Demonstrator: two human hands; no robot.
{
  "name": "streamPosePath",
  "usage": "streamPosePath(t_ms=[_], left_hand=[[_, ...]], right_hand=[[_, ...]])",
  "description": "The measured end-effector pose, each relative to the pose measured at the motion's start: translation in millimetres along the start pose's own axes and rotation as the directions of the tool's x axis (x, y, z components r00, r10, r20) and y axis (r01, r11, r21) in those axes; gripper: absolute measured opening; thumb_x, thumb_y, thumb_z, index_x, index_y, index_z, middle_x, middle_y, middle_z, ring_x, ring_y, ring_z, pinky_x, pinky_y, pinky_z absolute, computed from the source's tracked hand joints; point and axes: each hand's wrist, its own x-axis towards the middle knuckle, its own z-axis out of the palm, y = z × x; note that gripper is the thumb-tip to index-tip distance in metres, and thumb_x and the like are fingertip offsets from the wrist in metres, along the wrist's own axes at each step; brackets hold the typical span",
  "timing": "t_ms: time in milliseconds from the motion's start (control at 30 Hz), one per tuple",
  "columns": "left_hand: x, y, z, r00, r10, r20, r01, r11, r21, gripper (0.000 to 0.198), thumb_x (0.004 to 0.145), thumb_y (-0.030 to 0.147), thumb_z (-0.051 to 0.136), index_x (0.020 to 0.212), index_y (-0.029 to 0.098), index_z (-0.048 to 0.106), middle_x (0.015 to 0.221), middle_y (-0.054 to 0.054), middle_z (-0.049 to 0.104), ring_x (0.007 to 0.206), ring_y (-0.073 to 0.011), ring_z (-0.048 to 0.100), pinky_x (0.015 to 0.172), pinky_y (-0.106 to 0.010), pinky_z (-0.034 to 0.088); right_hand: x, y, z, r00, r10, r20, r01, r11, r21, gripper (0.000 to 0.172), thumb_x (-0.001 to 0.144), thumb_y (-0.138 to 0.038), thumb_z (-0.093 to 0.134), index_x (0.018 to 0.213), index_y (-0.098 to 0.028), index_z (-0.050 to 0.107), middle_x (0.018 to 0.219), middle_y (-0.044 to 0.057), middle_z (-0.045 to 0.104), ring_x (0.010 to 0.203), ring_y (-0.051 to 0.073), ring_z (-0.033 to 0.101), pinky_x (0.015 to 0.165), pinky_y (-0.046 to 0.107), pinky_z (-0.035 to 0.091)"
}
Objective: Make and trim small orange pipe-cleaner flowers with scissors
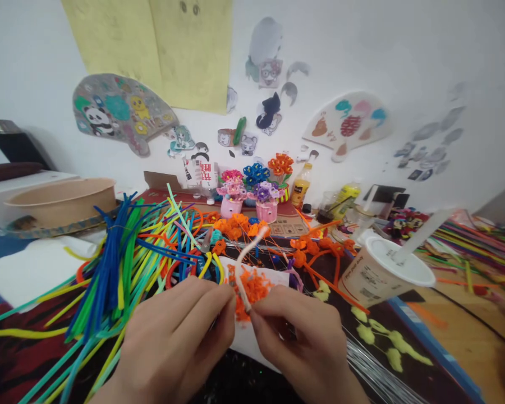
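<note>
Stem in right fingers; left fingers curled, hold unclear; narrow gap between, above paper.

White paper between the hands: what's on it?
Orange clippings lie on the white paper. The left hand and right hand hide parts; what lies there cannot be seen.

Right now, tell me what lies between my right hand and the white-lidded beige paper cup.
In the head view, a long orange fuzzy stem and a small pale-yellow fuzzy piece lie there.
</note>
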Motion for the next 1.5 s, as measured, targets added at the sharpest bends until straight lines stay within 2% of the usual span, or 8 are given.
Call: streamPosePath(t_ms=[100, 467, 633, 700, 900, 1067, 1300, 1500], left_hand=[[2.7, 4.9, 1.3, 0.999, 0.017, 0.028, -0.015, 0.998, -0.067, 0.011, 0.088, 0.010, 0.051, 0.084, 0.019, 0.056, 0.070, 0.003, 0.068, 0.060, -0.0094, 0.063, 0.059, -0.020, 0.047], [-0.2, 3.2, 6.5, 0.985, 0.138, 0.101, -0.137, 0.990, -0.011, 0.023, 0.094, 0.012, 0.037, 0.088, 0.016, 0.059, 0.069, 0.000, 0.069, 0.057, -0.0127, 0.065, 0.052, -0.022, 0.052], [5.9, 7.7, 4.4, 0.972, 0.141, 0.188, -0.135, 0.990, -0.042, 0.041, 0.096, 0.010, 0.028, 0.072, 0.019, 0.059, 0.059, 0.003, 0.063, 0.053, -0.0104, 0.060, 0.052, -0.021, 0.051], [7.0, 9.7, 6.2, 0.976, 0.155, 0.151, -0.148, 0.987, -0.057, 0.044, 0.097, 0.009, 0.028, 0.065, 0.019, 0.057, 0.056, 0.003, 0.061, 0.051, -0.0094, 0.058, 0.054, -0.020, 0.051], [6.4, 14.2, 7.0, 0.968, 0.140, 0.209, -0.133, 0.990, -0.046, 0.046, 0.096, 0.007, 0.029, 0.058, 0.019, 0.053, 0.053, 0.003, 0.057, 0.048, -0.0097, 0.053, 0.049, -0.023, 0.046], [5.4, 16.2, 6.5, 0.985, 0.143, 0.100, -0.141, 0.990, -0.027, 0.046, 0.096, 0.009, 0.031, 0.057, 0.020, 0.051, 0.053, 0.004, 0.055, 0.047, -0.0101, 0.052, 0.047, -0.024, 0.044], [-1.2, 15.0, 2.5, 0.988, 0.126, 0.092, -0.126, 0.992, -0.007, 0.042, 0.093, 0.007, 0.034, 0.057, 0.021, 0.050, 0.053, 0.004, 0.054, 0.048, -0.0103, 0.054, 0.048, -0.025, 0.043], [-0.3, 2.5, -5.7, 0.997, -0.074, 0.009, 0.072, 0.989, 0.131, 0.024, 0.088, 0.012, 0.046, 0.069, 0.021, 0.056, 0.055, 0.006, 0.057, 0.046, -0.0085, 0.053, 0.048, -0.023, 0.041]], right_hand=[[2.5, -0.3, 0.2, 0.999, 0.005, -0.044, -0.006, 0.999, -0.033, 0.016, 0.080, -0.004, 0.057, 0.067, -0.014, 0.059, 0.053, -0.005, 0.045, 0.044, 0.006, 0.039, 0.043, 0.017, 0.032], [3.4, 3.7, -1.0, 0.997, 0.024, 0.069, -0.017, 0.995, -0.097, 0.017, 0.084, -0.006, 0.052, 0.072, -0.015, 0.058, 0.057, -0.004, 0.044, 0.048, 0.007, 0.042, 0.046, 0.018, 0.033], [-1.8, 8.5, -1.5, 0.976, 0.063, 0.210, -0.056, 0.998, -0.038, 0.016, 0.085, -0.006, 0.048, 0.075, -0.017, 0.055, 0.064, -0.002, 0.048, 0.056, 0.009, 0.045, 0.052, 0.019, 0.036], [-2.2, 8.3, -2.5, 0.962, 0.072, 0.263, -0.068, 0.997, -0.022, 0.016, 0.085, -0.007, 0.047, 0.076, -0.017, 0.055, 0.067, -0.001, 0.050, 0.058, 0.010, 0.045, 0.054, 0.020, 0.036], [-0.5, 5.7, -5.9, 0.949, 0.099, 0.298, -0.101, 0.995, -0.011, 0.014, 0.084, -0.008, 0.050, 0.074, -0.017, 0.054, 0.065, -0.003, 0.048, 0.057, 0.009, 0.043, 0.052, 0.019, 0.034], [1.4, 4.3, -7.8, 0.950, 0.088, 0.299, -0.099, 0.995, 0.021, 0.015, 0.084, -0.007, 0.050, 0.075, -0.017, 0.055, 0.064, -0.003, 0.048, 0.056, 0.008, 0.043, 0.052, 0.017, 0.034], [3.0, 5.2, -8.9, 0.949, 0.077, 0.306, -0.090, 0.996, 0.028, 0.015, 0.082, -0.008, 0.050, 0.074, -0.018, 0.056, 0.064, -0.003, 0.050, 0.056, 0.009, 0.045, 0.052, 0.018, 0.037], [-2.6, 3.0, -9.8, 0.981, 0.069, 0.182, -0.089, 0.991, 0.103, 0.016, 0.078, -0.007, 0.052, 0.068, -0.018, 0.056, 0.057, -0.004, 0.050, 0.048, 0.007, 0.041, 0.046, 0.018, 0.035]])
